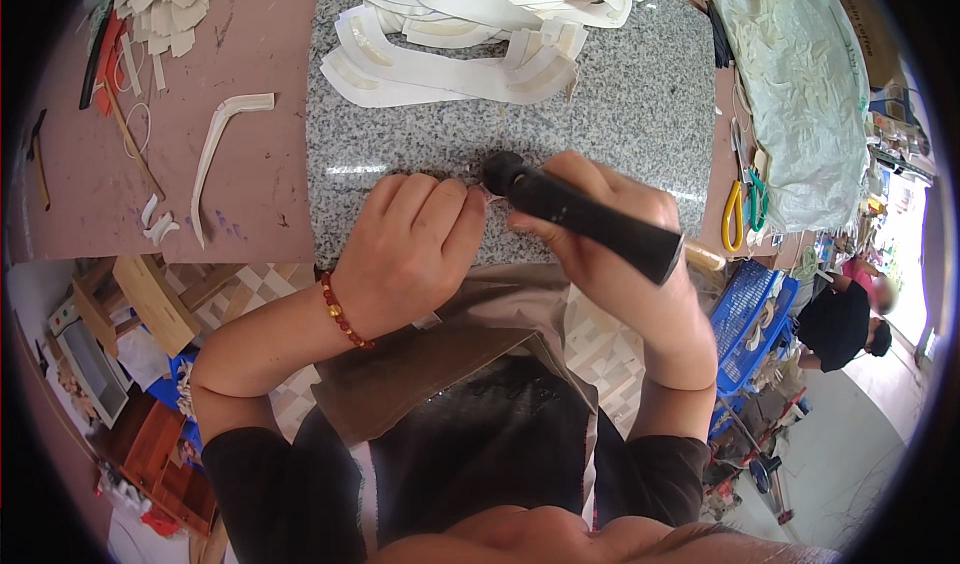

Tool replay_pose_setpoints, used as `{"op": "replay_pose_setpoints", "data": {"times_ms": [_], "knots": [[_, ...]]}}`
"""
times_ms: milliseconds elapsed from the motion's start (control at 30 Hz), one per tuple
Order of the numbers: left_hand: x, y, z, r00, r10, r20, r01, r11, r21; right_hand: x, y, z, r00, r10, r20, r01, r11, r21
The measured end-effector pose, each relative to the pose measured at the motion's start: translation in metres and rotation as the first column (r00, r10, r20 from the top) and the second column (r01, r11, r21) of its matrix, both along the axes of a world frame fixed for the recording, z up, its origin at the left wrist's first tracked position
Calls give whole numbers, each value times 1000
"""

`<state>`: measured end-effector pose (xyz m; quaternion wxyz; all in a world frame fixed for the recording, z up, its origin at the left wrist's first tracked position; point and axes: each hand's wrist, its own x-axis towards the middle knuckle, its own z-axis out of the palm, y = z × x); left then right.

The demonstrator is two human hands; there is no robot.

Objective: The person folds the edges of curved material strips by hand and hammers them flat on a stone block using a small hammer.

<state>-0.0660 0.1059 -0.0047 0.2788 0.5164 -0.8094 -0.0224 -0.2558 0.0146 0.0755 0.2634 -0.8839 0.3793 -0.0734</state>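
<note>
My right hand [625, 234] is closed around a hammer [600, 222], whose black head slants across the knuckles. The rounded end of the head is down by my left fingertips, over the speckled grey stone slab [640, 94]. Close to the slab's front edge rests my left hand [410, 239], its fingers bent and pressed together. Whatever those fingertips pinch is hidden by the fingers and the hammer head. Brown sheet material [430, 364] drapes from the slab's front edge over my lap.
White curved pieces [450, 79] are piled at the slab's back. One curved strip [215, 154] and cut scraps [170, 9] lie left. To the right are yellow-handled scissors [735, 214], green-handled snips [757, 201] and a plastic bag [800, 94]. Farther right is another person [840, 319].
</note>
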Motion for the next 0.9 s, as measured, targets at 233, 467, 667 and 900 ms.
{"op": "replay_pose_setpoints", "data": {"times_ms": [233,467,667,900], "knots": [[2,8,4,982,80,-173,-57,989,134,4,7,0,998,-1,-57,2,1000,14],[2,22,6,953,243,-179,-210,960,186,2,4,-7,1000,20,-5,-19,1000,24],[2,26,-8,962,140,-236,-128,990,64,0,5,-6,1000,8,-15,-8,1000,-2],[-8,29,-4,990,134,-43,-132,991,29,6,11,-5,972,-58,227,50,998,38]]}}
